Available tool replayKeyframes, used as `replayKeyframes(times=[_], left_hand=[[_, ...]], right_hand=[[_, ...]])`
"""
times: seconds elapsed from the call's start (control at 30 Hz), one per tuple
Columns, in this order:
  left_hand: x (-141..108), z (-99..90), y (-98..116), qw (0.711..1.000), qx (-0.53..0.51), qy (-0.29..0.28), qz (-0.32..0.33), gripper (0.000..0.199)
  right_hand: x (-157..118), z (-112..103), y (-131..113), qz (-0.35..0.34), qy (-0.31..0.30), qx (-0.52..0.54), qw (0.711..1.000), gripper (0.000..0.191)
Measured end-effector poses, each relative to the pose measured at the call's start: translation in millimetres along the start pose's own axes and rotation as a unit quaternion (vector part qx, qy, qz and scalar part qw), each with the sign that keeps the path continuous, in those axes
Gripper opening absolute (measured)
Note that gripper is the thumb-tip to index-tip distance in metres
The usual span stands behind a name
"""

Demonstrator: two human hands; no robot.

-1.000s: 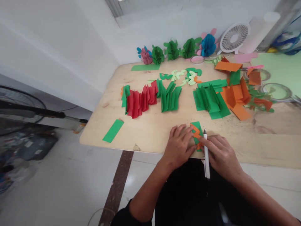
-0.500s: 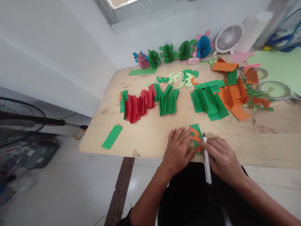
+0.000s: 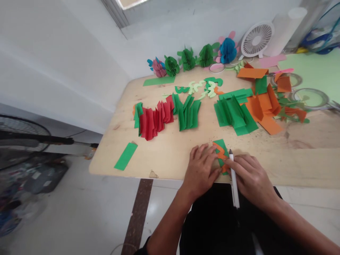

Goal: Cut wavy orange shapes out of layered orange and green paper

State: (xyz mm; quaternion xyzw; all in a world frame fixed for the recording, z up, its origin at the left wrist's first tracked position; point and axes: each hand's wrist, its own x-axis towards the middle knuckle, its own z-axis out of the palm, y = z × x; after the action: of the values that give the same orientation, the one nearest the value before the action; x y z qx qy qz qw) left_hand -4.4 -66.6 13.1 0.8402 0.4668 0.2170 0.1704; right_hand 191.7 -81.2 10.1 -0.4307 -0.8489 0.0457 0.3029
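A small green paper strip (image 3: pixel 219 142) lies at the front edge of the table with a wavy orange paper cutout (image 3: pixel 221 153) on top of it. My left hand (image 3: pixel 199 169) rests flat at its left side, fingers stretched out and fingertips on the cutout. From the right, my right hand (image 3: pixel 252 179) holds a white pen (image 3: pixel 234 182), tip pointing away from me, while its fingertips touch the cutout's right side. Part of the cutout's lower end is hidden by my fingers.
Folded red papers (image 3: pixel 152 120), green papers (image 3: pixel 188 113) and another green stack (image 3: pixel 235 113) stand beyond my hands. Orange papers (image 3: pixel 262 106) and tape rolls (image 3: pixel 310 97) lie to the right. Paper turtles (image 3: pixel 187 59) and a white fan (image 3: pixel 256 39) line the wall. A green strip (image 3: pixel 126 156) lies left.
The view has shifted very slightly. Both hands, the pen and the paper pieces keep nearly the same positions.
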Motion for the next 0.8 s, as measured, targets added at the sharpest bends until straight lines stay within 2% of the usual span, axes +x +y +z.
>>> replayKeyframes(times=[0.27, 0.57, 0.8], left_hand=[[-0.6, -2.3, -1.8, 1.0, 0.004, -0.003, 0.009, 0.028], [-5.1, -5.4, -6.4, 0.996, 0.058, 0.036, 0.065, 0.026], [-5.1, -2.6, -7.6, 0.992, 0.072, 0.057, 0.082, 0.025]], right_hand=[[1.1, -1.7, -0.6, -0.009, 0.001, -0.009, 1.0, 0.03], [2.2, -2.1, -1.0, -0.008, -0.007, -0.007, 1.0, 0.028], [0.9, -1.3, -0.3, 0.001, -0.008, -0.002, 1.0, 0.03]])
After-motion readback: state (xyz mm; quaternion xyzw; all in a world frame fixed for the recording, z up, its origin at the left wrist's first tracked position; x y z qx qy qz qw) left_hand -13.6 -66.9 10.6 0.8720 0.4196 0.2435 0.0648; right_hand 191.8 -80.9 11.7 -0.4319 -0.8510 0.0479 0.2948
